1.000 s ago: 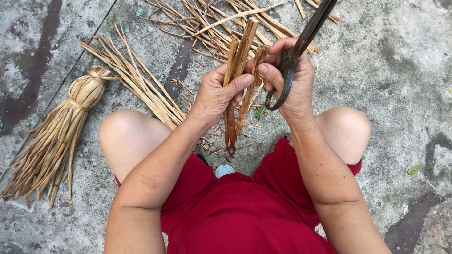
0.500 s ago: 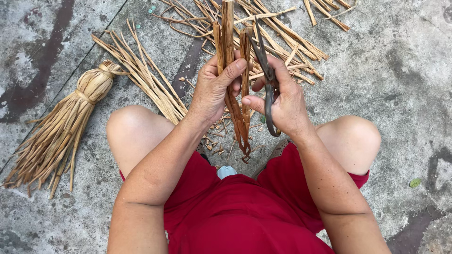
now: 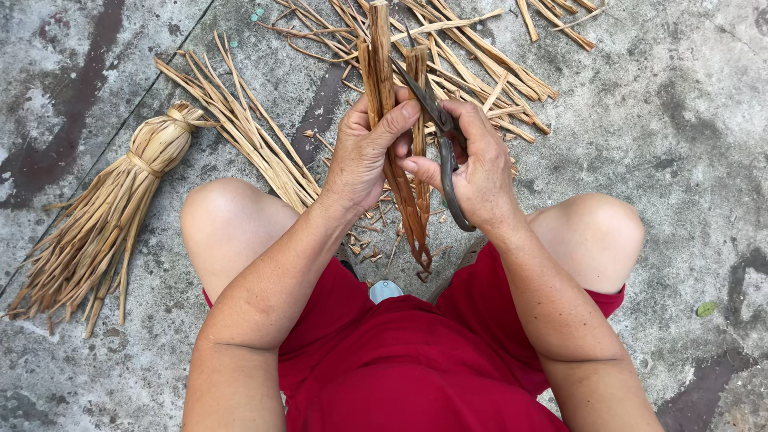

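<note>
**Hands, shears and a bunch of dried leaf strips**

The left hand (image 3: 364, 156) is wrapped tight round a bunch of brown dried leaf strips (image 3: 382, 72), thumb pressed across the front, holding it upright between the knees. The strips stick up above the fist and hang down below it, ending in curled, frayed tips just above the red shorts (image 3: 400, 352).

Just to the right of the bunch, the right hand (image 3: 480, 164) is closed on a pair of dark metal shears (image 3: 442, 148). Its fingers curl over the looped handle, which hangs down past the palm, and the blades point up and to the left, meeting the right-hand strips of the bunch. Whether the blades are parted cannot be told.

Behind the bunch, farther from the person, loose pale strips (image 3: 480, 56) lie scattered over the concrete floor (image 3: 680, 120). To the left of the bunch a long sheaf of straight strips (image 3: 240, 128) lies slantwise beside the left knee. Farther left still, well apart from the bunch, lies a tied straw bundle (image 3: 104, 216) with a bound rounded head and splayed ends. Small offcuts (image 3: 364, 240) litter the floor under the bunch.
</note>
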Demonstrator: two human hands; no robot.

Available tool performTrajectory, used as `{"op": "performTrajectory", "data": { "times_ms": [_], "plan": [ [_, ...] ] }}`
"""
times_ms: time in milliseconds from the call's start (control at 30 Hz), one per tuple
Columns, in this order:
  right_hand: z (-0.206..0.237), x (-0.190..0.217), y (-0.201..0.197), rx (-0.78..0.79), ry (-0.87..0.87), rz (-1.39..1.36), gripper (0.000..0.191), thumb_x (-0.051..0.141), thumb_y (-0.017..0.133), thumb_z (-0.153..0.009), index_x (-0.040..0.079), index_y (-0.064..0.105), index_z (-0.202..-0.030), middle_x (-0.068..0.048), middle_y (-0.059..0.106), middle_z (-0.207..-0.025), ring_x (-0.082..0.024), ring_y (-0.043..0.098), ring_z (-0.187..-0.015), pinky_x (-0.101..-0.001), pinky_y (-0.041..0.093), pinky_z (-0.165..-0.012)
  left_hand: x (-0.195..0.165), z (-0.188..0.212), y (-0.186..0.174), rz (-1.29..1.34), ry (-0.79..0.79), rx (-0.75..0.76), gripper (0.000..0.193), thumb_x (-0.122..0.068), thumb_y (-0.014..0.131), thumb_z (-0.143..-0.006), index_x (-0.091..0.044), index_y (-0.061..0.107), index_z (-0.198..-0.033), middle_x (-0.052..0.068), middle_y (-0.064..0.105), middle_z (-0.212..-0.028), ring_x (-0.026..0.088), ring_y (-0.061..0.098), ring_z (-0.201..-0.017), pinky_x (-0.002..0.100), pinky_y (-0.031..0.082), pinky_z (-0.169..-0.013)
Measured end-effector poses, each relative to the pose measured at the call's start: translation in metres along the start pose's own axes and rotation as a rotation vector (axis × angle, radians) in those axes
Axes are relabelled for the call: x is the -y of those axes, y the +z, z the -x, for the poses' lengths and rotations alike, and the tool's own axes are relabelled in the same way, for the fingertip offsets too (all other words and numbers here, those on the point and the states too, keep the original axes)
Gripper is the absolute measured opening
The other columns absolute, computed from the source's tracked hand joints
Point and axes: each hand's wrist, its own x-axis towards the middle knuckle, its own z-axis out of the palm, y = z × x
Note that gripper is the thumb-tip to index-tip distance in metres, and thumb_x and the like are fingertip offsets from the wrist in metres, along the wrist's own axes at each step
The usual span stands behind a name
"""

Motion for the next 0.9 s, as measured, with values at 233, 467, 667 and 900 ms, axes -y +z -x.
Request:
{"op": "performTrajectory", "data": {
  "times_ms": [233, 467, 667, 900],
  "plan": [
    [0.0, 0.006, 0.004, -0.055, -0.07, 0.054, 0.07, 0.049, 0.092, -0.08, 0.007, 0.062, -0.127, -0.008, 0.067, -0.103, -0.021, 0.069, -0.091, -0.0348, 0.056, -0.078, 0.002, -0.002, 0.002, 0.019, 0.023, -0.032, 0.02, -0.012, 0.078, -0.096, -0.005, 0.067, -0.11, -0.001, 0.065, -0.086, 0.007, 0.053, -0.066, 0.021, 0.043, -0.056],
    [-0.002, 0.005, 0.006, -0.05, 0.007, -0.022, 0.064, 0.049, 0.092, -0.076, 0.007, 0.069, -0.119, -0.001, 0.069, -0.079, -0.011, 0.069, -0.073, -0.0295, 0.055, -0.067, 0.0, -0.001, 0.003, 0.017, 0.013, -0.05, 0.022, -0.015, 0.08, -0.095, -0.005, 0.066, -0.108, -0.002, 0.062, -0.083, 0.007, 0.053, -0.064, 0.022, 0.043, -0.054],
    [-0.002, 0.0, 0.006, -0.034, 0.031, -0.034, 0.06, 0.045, 0.093, -0.075, 0.008, 0.071, -0.116, 0.0, 0.069, -0.075, -0.008, 0.064, -0.068, -0.0271, 0.053, -0.063, 0.001, -0.003, 0.001, -0.006, 0.013, -0.054, 0.023, -0.017, 0.081, -0.095, -0.005, 0.066, -0.107, -0.002, 0.062, -0.081, 0.006, 0.053, -0.063, 0.021, 0.042, -0.054],
    [-0.002, -0.003, 0.01, 0.018, 0.109, -0.062, 0.06, 0.046, 0.093, -0.074, 0.008, 0.07, -0.115, 0.001, 0.063, -0.068, -0.008, 0.056, -0.063, -0.0258, 0.048, -0.058, 0.001, -0.001, -0.003, -0.04, 0.017, -0.064, 0.022, -0.017, 0.081, -0.094, -0.006, 0.066, -0.105, -0.002, 0.062, -0.079, 0.006, 0.052, -0.061, 0.021, 0.042, -0.051]
  ]
}}
